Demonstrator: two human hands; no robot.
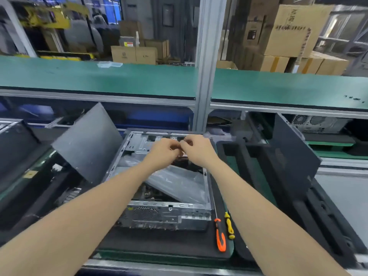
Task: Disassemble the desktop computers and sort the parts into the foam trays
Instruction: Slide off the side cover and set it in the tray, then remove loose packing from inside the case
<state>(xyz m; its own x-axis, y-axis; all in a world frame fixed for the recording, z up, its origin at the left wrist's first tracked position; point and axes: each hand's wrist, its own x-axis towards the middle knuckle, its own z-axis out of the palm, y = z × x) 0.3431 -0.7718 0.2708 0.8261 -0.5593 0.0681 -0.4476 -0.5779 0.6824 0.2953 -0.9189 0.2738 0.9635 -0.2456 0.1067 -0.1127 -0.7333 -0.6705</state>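
**A:** What lies nearest?

**B:** Two screwdrivers on the black foam mat. One has an orange handle and one a yellow handle. They lie side by side, just right of the computer's near corner.

**A:** And the computer itself?

**B:** The desktop case lies flat on that mat, in the middle of the bench. Its open side faces up and its ported rear panel faces the person. A clear plastic bag lies crumpled inside it.

**A:** The hands?

**B:** Both forearms reach out over the case. The left hand and right hand meet above its far end. The fingers of both are curled and the fingertips are brought together. Whether they pinch anything I cannot tell; that spot is blurred.

**A:** What sits to the sides?

**B:** On the left a dark side panel leans tilted, just beside the case. On the right lies a black foam tray with long slots. A second dark panel stands on edge in it.

**A:** Farther back?

**B:** A green shelf runs across above the bench, split by an aluminium post. Another computer case sits under the shelf at the far right. Behind everything stand stacked cardboard boxes.
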